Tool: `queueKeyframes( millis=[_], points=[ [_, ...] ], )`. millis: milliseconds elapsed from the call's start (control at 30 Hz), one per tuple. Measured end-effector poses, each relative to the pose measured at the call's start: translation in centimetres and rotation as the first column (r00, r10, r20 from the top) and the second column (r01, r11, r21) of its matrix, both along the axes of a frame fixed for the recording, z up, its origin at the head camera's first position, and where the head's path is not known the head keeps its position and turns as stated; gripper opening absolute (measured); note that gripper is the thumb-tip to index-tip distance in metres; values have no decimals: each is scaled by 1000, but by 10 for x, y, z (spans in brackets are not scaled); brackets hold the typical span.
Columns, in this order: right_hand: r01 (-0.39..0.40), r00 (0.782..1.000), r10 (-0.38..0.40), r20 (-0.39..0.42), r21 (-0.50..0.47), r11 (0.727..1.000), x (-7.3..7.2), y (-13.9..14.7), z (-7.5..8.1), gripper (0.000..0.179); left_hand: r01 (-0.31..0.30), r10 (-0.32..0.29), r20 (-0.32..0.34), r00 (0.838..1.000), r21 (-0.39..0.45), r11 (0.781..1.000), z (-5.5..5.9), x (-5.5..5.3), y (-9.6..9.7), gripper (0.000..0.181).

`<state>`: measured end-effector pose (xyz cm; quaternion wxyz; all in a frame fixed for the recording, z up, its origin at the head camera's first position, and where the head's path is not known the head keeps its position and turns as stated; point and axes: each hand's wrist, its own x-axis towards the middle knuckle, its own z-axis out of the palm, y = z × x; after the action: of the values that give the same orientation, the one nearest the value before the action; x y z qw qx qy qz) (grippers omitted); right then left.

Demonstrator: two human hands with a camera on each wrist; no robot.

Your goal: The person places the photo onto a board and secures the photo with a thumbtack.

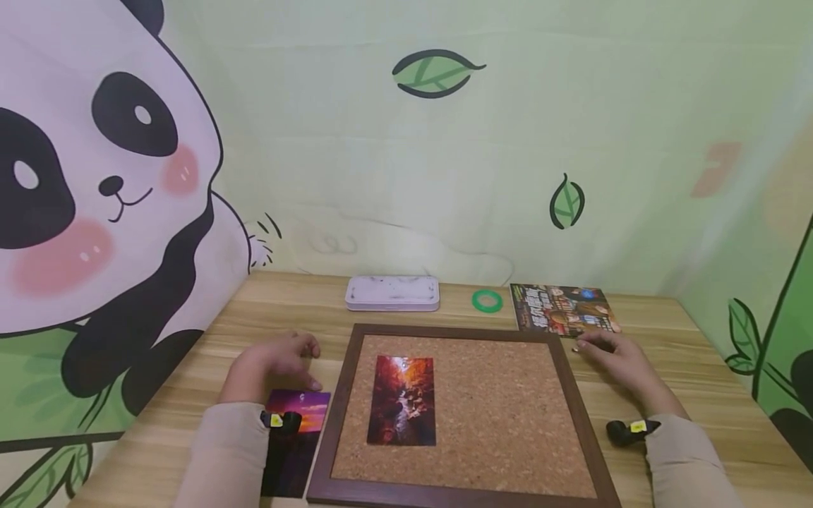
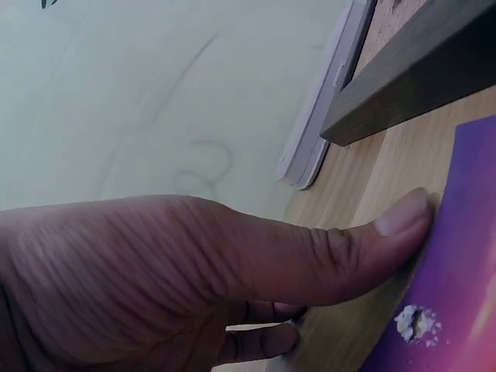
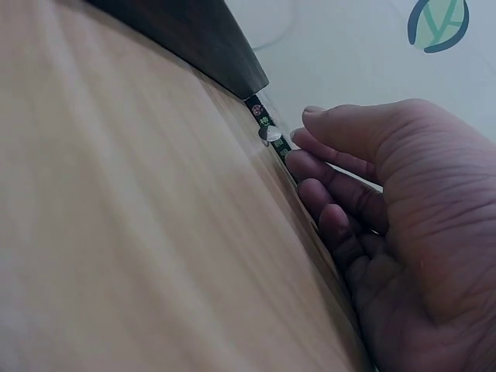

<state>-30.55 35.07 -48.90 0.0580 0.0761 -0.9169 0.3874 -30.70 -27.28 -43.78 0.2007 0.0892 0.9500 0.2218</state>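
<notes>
My left hand [image 1: 279, 360] is over the table left of a framed cork board [image 1: 502, 409]. Its thumb lies straight at the top edge of a purple sunset photo [image 1: 295, 451], and it grips nothing. A ragged white mark shows near that edge of the photo [image 2: 457, 294] in the left wrist view. A red canyon-stream photo [image 1: 403, 409] lies on the cork's left half. Right of the frame, my right hand [image 1: 619, 360] has loosely bent fingers. Just beyond its fingertips is a small silvery piece, perhaps a thumbtack [image 3: 270, 135], with a slight gap between.
Along the back of the table stand a pale tin case [image 1: 392, 295], a green tape ring [image 1: 487, 301] and a printed booklet [image 1: 559, 309]. Behind them hangs a green backdrop [image 1: 330, 141] with a panda and leaves. The board's dark frame [image 1: 444, 330] is raised above the tabletop.
</notes>
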Motion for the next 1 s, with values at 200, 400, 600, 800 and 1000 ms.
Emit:
queueKeyframes(
  millis=[200,400,600,800,1000],
  points=[
    [10,1000,-10,24,-12,1000,1,0,1,43,26,-26,34,999,8,1000,-2,-3,-4,62],
    [15,999,-14,36,-14,1000,2,0,1,46,-21,19,80,997,27,999,-6,-5,0,56],
    [14,999,-14,39,-17,1000,3,-1,0,47,-2,4,-52,999,45,999,-6,-8,1,40],
    [7,999,-7,48,-15,1000,2,-1,-1,48,-20,33,-153,988,85,996,-8,-11,-7,38],
    [-7,1000,7,8,11,1000,0,-2,0,41,-22,25,-87,996,29,999,4,-7,-12,48]
  ],
)
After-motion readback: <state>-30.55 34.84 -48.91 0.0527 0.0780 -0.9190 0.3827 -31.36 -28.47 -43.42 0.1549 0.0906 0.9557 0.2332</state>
